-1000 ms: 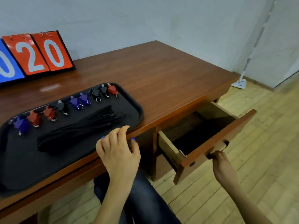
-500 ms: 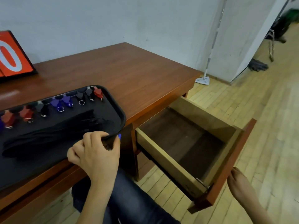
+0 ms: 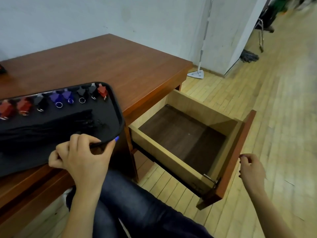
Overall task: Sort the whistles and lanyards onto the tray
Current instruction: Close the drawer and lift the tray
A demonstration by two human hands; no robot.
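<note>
The left hand (image 3: 80,155) is gripping the tray (image 3: 120,117) rim, fingers curled over it, probably steadying it on the worktop (image 3: 120,66). Whistles (image 3: 68,98) are sitting in a row above the bundled lanyards (image 3: 51,124). The right hand (image 3: 251,169), fingers loosely curled and holding nothing, is hovering beside the open drawer (image 3: 236,152).

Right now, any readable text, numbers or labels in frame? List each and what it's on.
None can be read.
The tray, the whistles and the lanyards show no print or label.
The drawer and the desk carry no marking.
A red and dark object at the left edge is cut off by the frame; nothing on it is legible.
</note>
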